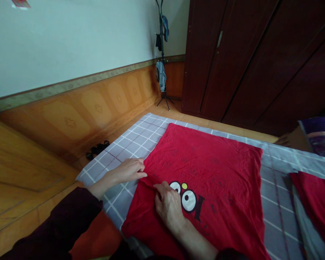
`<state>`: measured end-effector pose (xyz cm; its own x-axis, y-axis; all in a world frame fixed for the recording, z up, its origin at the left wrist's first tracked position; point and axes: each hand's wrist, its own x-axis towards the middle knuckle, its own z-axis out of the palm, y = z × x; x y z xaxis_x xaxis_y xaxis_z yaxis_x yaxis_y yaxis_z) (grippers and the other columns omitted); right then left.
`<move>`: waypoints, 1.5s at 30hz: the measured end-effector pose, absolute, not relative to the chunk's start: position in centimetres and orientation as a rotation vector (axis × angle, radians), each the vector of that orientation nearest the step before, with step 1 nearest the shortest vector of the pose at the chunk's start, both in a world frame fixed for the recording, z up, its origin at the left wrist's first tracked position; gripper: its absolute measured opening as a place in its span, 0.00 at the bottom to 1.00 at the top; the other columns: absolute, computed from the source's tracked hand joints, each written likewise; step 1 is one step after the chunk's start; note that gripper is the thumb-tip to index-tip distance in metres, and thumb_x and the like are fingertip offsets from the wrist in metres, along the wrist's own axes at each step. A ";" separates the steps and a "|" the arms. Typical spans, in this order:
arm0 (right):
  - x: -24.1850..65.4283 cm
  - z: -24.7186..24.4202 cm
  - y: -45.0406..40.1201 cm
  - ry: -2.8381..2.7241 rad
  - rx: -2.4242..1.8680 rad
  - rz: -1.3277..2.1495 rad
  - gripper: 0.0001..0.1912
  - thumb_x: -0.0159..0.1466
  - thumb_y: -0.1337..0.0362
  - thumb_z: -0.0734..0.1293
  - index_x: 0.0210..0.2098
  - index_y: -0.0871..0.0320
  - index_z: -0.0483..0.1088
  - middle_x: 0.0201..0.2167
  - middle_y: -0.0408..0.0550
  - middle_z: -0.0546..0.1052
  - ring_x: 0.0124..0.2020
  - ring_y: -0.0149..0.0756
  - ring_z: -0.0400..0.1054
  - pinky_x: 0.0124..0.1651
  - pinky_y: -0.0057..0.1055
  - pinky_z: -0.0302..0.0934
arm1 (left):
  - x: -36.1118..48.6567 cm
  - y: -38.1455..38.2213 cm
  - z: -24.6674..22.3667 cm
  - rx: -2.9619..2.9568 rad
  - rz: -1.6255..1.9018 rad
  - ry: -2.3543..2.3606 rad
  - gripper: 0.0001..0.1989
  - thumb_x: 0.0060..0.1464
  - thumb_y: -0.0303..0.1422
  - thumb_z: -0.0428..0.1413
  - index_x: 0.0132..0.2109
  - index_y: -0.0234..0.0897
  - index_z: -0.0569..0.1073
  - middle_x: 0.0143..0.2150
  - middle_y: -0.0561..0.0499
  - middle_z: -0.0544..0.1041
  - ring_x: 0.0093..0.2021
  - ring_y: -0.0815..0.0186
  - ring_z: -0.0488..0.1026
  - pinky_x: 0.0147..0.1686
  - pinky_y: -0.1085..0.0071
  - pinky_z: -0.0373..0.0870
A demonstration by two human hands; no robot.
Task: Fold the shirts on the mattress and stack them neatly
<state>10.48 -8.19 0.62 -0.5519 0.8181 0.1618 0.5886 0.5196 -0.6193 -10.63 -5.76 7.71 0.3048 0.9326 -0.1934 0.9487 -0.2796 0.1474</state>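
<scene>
A red T-shirt (206, 166) with a cartoon eyes print (186, 196) lies spread flat on a grey checked bed sheet (130, 141). My left hand (130, 169) rests at the shirt's left edge, fingers pinching the red cloth where it meets the sheet. My right hand (168, 204) lies on the shirt just left of the eyes print, fingers curled onto a fold of the cloth. A crease runs between the two hands.
Another red garment (316, 198) lies at the sheet's right side, with a purple patterned cloth (321, 135) beyond it. A dark wardrobe (254, 61) stands behind, a coat stand (162, 57) in the corner, dark shoes (97, 148) by the wood-panelled wall.
</scene>
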 end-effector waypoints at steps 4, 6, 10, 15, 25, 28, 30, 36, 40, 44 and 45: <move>10.4 0.4 -8.2 -2.317 -1.155 0.711 0.18 0.56 0.76 0.60 0.42 0.56 0.73 0.33 0.46 0.73 0.30 0.31 0.68 0.31 0.23 0.54 | -10.0 -5.9 7.1 2.346 -0.144 1.805 0.05 0.50 0.34 0.57 0.35 0.39 0.69 0.37 0.52 0.71 0.35 0.63 0.70 0.32 0.71 0.62; 10.4 0.4 -8.2 -2.319 -1.157 0.708 0.18 0.56 0.76 0.60 0.42 0.56 0.73 0.33 0.46 0.73 0.29 0.31 0.68 0.31 0.24 0.54 | -9.9 -6.0 7.0 2.342 -0.167 1.851 0.07 0.50 0.30 0.55 0.39 0.40 0.68 0.40 0.50 0.71 0.38 0.61 0.71 0.33 0.70 0.63; 10.4 0.6 -8.2 -2.328 -1.166 0.713 0.18 0.55 0.76 0.60 0.41 0.56 0.73 0.32 0.46 0.73 0.29 0.32 0.68 0.31 0.24 0.54 | -9.6 -5.8 7.3 2.308 -0.155 1.895 0.05 0.51 0.25 0.49 0.32 0.37 0.69 0.36 0.48 0.71 0.35 0.62 0.71 0.33 0.70 0.63; 10.5 0.9 -8.2 -2.312 -1.167 0.739 0.17 0.56 0.76 0.60 0.41 0.57 0.73 0.32 0.46 0.73 0.30 0.32 0.69 0.32 0.25 0.55 | -9.4 -4.7 7.5 2.268 0.030 1.876 0.07 0.52 0.26 0.48 0.31 0.38 0.69 0.33 0.51 0.72 0.32 0.65 0.70 0.33 0.72 0.61; 10.4 0.6 -8.2 -2.253 -1.171 0.773 0.13 0.57 0.74 0.60 0.36 0.57 0.73 0.32 0.46 0.74 0.30 0.32 0.69 0.33 0.24 0.54 | -10.9 -1.0 3.8 1.962 0.294 1.652 0.07 0.53 0.31 0.51 0.31 0.35 0.72 0.25 0.55 0.72 0.27 0.70 0.68 0.27 0.77 0.60; 10.4 0.9 -8.1 -2.187 -1.221 0.808 0.09 0.59 0.71 0.60 0.32 0.57 0.72 0.29 0.45 0.75 0.28 0.32 0.69 0.31 0.25 0.53 | -11.8 -0.3 3.7 1.842 0.289 1.550 0.13 0.56 0.38 0.48 0.35 0.34 0.73 0.25 0.54 0.71 0.22 0.71 0.66 0.23 0.77 0.60; 10.4 1.2 -7.8 -2.129 -1.277 0.860 0.09 0.60 0.70 0.60 0.30 0.58 0.72 0.26 0.45 0.75 0.27 0.32 0.69 0.30 0.25 0.53 | -12.6 -0.2 4.1 1.771 0.266 1.457 0.19 0.59 0.43 0.44 0.39 0.33 0.73 0.28 0.53 0.71 0.20 0.73 0.66 0.22 0.77 0.62; 10.3 1.6 -7.3 -2.039 -1.367 0.962 0.12 0.58 0.72 0.59 0.38 0.59 0.72 0.27 0.47 0.77 0.29 0.36 0.71 0.32 0.27 0.55 | -14.6 -0.4 4.4 1.659 0.247 1.311 0.22 0.50 0.45 0.56 0.47 0.34 0.71 0.35 0.51 0.73 0.28 0.71 0.70 0.27 0.76 0.67; 10.2 1.4 -7.4 -2.082 -1.392 0.925 0.19 0.58 0.72 0.59 0.48 0.61 0.68 0.27 0.47 0.77 0.29 0.38 0.71 0.32 0.28 0.56 | -14.3 -0.2 3.1 1.653 0.305 1.423 0.17 0.51 0.44 0.54 0.38 0.32 0.70 0.25 0.56 0.67 0.22 0.73 0.63 0.22 0.77 0.62; 10.1 1.0 -7.6 -2.098 -1.376 0.894 0.20 0.58 0.72 0.58 0.49 0.61 0.67 0.26 0.47 0.76 0.29 0.38 0.71 0.31 0.28 0.56 | -13.8 -0.3 3.0 1.683 0.297 1.437 0.18 0.53 0.46 0.51 0.35 0.33 0.70 0.25 0.55 0.67 0.23 0.73 0.63 0.23 0.77 0.61; 10.1 0.9 -7.6 -2.098 -1.372 0.892 0.20 0.58 0.72 0.58 0.49 0.61 0.67 0.26 0.46 0.76 0.28 0.38 0.71 0.31 0.28 0.56 | -13.8 -0.5 3.2 1.691 0.281 1.426 0.19 0.53 0.47 0.51 0.36 0.33 0.70 0.25 0.55 0.67 0.24 0.72 0.64 0.23 0.77 0.61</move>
<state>10.12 -7.56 0.94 -0.3848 0.9222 0.0386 0.6124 0.2864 -0.7369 -13.85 -0.47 3.17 0.3147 0.8816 -0.3518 0.6825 0.0474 0.7294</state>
